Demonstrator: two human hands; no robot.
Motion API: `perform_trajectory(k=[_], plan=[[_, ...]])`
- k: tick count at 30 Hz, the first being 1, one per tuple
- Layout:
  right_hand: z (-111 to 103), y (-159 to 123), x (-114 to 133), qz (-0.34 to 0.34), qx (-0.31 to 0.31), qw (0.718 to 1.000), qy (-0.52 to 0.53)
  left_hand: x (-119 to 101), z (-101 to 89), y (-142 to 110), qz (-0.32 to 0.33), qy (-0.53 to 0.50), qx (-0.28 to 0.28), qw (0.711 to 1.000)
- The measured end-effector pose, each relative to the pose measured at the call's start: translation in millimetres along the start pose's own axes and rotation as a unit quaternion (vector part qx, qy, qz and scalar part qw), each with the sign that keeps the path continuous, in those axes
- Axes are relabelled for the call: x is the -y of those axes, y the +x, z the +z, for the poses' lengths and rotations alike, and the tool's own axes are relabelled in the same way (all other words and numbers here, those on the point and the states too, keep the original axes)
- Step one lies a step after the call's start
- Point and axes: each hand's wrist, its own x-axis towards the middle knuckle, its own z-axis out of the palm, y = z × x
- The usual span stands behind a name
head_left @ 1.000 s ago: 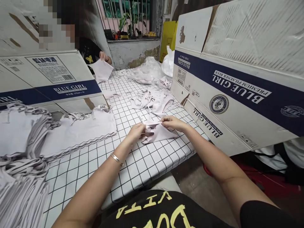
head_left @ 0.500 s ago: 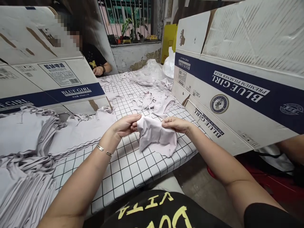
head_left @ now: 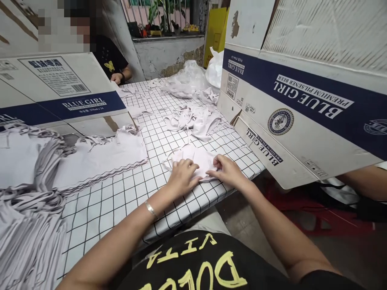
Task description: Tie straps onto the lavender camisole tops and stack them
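Two bare hands work over one pale fabric piece (head_left: 201, 155) lying flat near the front edge of a grid-patterned table (head_left: 157, 197), seen from the head camera. The left hand (head_left: 183, 175), one silver bracelet (head_left: 150, 209) at its wrist, lies on the piece's near left part, fingers bent and bunched, thumb spread away from them. The right hand (head_left: 226, 171) meets the piece's right edge, thumb and fingertips narrowly apart; whether they pinch the fabric cannot be told. Just beyond the piece sits one loose heap of similar cloth (head_left: 193, 121), and farther beyond, one mound of clear plastic (head_left: 189, 78) and one white bag (head_left: 215, 70). To the piece's left stand three stacks of pale garments (head_left: 99, 161), straps showing at their ends. Two "Blue Girl" beer cartons (head_left: 302, 100) flank the piece, one at far left behind the stacks, one at right. One co-worker (head_left: 110, 56), in a black shirt, sits beyond it to the left, one hand at the table's far edge. Another person's bare arm (head_left: 367, 181) shows at far right, below the right carton.
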Motion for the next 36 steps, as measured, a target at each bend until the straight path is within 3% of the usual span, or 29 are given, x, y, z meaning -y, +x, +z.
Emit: perform_trajectory(k=[3,7,10,16,22,25,27,29,31,33,36], plan=[[14.5,-28.5,-1.2,0.041,-0.071,0.997,-0.015,-10.5,11.3,24.3,0.038,0.014,0.034,0.999],[20.5,-45.3,-16.8,0.06,-0.078,0.995,-0.002,-16.1,18.4,47.3,0.091,0.025,0.063,0.994],[16.3,-45.4,-25.7,0.084,-0.107,0.989,0.063,-14.5,18.1,54.9,0.065,0.004,0.057,0.996],[9.4,-17.6,-17.3,0.072,-0.259,0.939,0.215,-12.9,1.4,71.9,0.017,-0.102,-0.008,0.995],[5.9,33.4,2.5,0.04,-0.262,0.875,0.406,-18.1,-50.8,97.7,-0.067,-0.109,-0.038,0.991],[-6.3,53.8,21.9,-0.005,-0.226,0.883,0.411,-17.3,-83.5,111.9,-0.052,-0.015,-0.08,0.995],[-14.6,64.8,37.1,-0.038,-0.217,0.911,0.348,-18.0,-105.5,121.0,-0.032,0.03,-0.13,0.991],[-20.5,75.3,49.3,-0.058,-0.241,0.943,0.223,-20.8,-128.8,128.0,-0.017,0.046,-0.175,0.983],[-25.2,86.1,54.5,-0.054,-0.271,0.956,0.094,-23.5,-153.8,131.6,-0.021,0.047,-0.198,0.979],[-32.3,97.3,51.4,-0.03,-0.275,0.961,0.022,-22.3,-179.8,131.5,-0.049,0.045,-0.211,0.975],[-54.7,114.2,37.5,0.023,-0.216,0.976,-0.01,-6.0,-217.6,126.7,-0.126,0.068,-0.23,0.963]])
